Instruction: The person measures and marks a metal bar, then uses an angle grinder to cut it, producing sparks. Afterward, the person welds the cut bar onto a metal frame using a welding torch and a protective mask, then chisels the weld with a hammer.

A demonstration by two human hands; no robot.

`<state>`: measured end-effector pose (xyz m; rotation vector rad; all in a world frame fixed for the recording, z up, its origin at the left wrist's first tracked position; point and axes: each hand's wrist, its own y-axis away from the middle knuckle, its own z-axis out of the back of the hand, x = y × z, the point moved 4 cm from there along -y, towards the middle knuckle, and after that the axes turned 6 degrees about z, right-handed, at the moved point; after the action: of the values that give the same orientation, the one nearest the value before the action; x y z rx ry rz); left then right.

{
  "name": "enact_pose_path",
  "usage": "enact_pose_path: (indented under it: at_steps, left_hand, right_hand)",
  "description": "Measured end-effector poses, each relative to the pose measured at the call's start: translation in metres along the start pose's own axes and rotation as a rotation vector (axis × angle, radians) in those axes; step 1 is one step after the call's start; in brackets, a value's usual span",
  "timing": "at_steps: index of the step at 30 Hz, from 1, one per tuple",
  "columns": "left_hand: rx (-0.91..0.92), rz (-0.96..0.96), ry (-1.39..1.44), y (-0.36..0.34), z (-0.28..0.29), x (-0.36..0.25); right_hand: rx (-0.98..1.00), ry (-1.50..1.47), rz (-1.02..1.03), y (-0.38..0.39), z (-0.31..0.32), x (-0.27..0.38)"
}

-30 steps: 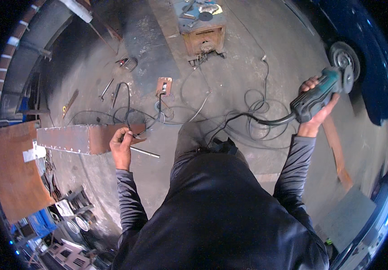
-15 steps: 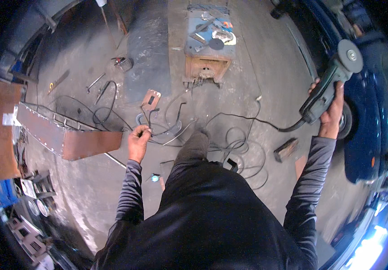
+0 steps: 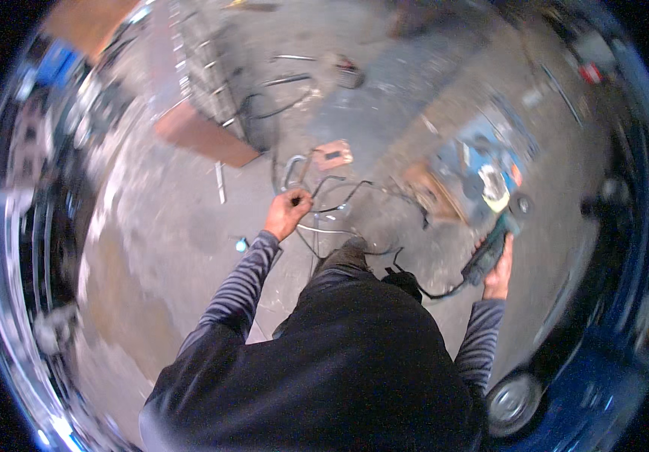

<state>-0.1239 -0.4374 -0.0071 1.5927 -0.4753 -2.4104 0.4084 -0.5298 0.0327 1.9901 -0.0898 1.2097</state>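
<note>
My right hand grips a teal-and-black angle grinder, its round disc head tilted away from me toward a cart. A black power cord runs from the grinder's rear down beside my leg. My left hand is closed in a pinch on a black cable in front of my body. Past it, bent cables and a small copper-coloured plate with a dark slot lie on the concrete floor. The picture is blurred by motion.
A rusty metal box lies ahead left, with steel tools beyond. A cart bearing tools and discs stands ahead right. A dark blue vehicle with a wheel is close at lower right. A small cyan item lies left of my leg.
My view has turned sharply, swinging the cart to the right and the rusty box upward. The grinder is lower, nearer my body. Both hands still hold what they held.
</note>
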Motion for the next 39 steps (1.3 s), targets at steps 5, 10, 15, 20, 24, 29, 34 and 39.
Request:
enact_pose_path:
  at_steps: [5,10,15,20,24,29,34,39]
  left_hand:
    - [-0.194,0.16,0.09,0.049,-0.001,-0.002]
    - [-0.563,0.232,0.063,0.138,-0.035,0.025]
    - [-0.759,0.487,0.031,0.239,-0.111,0.002]
    - [-0.837,0.62,0.158,0.297,-0.183,-0.008]
    - [-0.873,0.691,0.133,0.312,-0.211,-0.042]
    - [-0.907,0.717,0.137,0.322,-0.232,-0.068]
    - [-0.927,0.715,0.079,0.323,-0.241,-0.07]
    - [-0.929,0.721,0.013,0.31,-0.239,-0.075]
  right_hand:
    - [0.23,0.016,-0.085,-0.102,0.016,0.001]
    - [0.363,0.046,-0.254,-0.201,0.027,-0.002]
    - [0.423,0.053,-0.412,-0.27,0.022,0.006]
    - [0.593,0.058,-0.459,-0.328,0.027,0.011]
    - [0.538,0.038,-0.558,-0.355,0.031,0.015]
    - [0.555,0.012,-0.635,-0.375,0.038,0.013]
    - [0.594,0.058,-0.604,-0.379,0.043,0.013]
    - [0.703,-0.056,-0.57,-0.337,0.061,0.025]
